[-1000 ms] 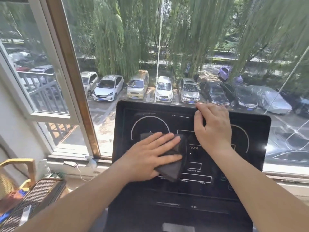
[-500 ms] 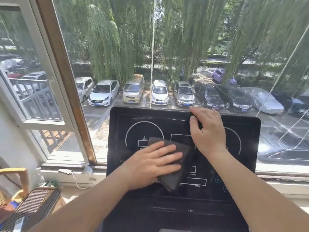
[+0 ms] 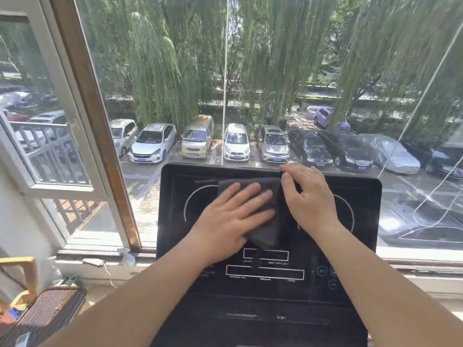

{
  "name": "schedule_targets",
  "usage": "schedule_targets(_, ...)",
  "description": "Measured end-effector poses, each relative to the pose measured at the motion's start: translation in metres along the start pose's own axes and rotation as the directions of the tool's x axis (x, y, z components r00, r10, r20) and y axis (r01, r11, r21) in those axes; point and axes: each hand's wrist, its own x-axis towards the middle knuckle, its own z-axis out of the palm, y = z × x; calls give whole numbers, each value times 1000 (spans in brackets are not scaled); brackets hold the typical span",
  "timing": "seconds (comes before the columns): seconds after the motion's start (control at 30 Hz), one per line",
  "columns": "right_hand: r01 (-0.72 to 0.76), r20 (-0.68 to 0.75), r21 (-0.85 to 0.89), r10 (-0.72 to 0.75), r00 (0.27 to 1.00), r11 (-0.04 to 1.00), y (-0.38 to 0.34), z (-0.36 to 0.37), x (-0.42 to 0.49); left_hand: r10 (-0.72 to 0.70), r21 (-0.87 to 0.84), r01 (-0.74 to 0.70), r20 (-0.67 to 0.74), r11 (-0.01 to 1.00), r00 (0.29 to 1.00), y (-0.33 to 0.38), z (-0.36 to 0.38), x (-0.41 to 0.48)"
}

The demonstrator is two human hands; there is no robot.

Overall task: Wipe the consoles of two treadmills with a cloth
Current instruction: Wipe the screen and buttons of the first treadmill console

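I press the cloth point(image 3: 263, 216) flat under my open left hand point(image 3: 230, 219) while my right hand point(image 3: 309, 199) hooks the console point(image 3: 172, 234) top edge to steady it.

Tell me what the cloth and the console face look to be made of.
Cloth: soft dark grey fabric, matte, possibly microfibre; it folds and drapes limply under the left hand.
Console: smooth black glossy panel, plastic or glass, hard to tell which; it shows faint reflections and crisp white printed markings.
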Motion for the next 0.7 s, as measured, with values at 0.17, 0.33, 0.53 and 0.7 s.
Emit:
schedule_targets(0.17, -34, -3, -46, 34, 999, 998, -2, 3, -2, -459, -164, 441, -95, 882, 883, 38, 13, -23)
schedule_targets(0.33, -16, -27, -200, 11, 1000, 980, -8, 13, -7, 295, -52, -291, 215, 955, 931, 28, 18, -80)
schedule_targets(0.53, 8, 8, -349, -5, 1000, 937, -9, 21, -16, -481, -120, 473, -56, 873, 875, -33, -5, -80)
schedule_targets(0.7, -1, 4, -400, 2, 1000, 917, -10, 23, -17, -433, -130, 435, 44, 891, 900, 35, 25, -121)
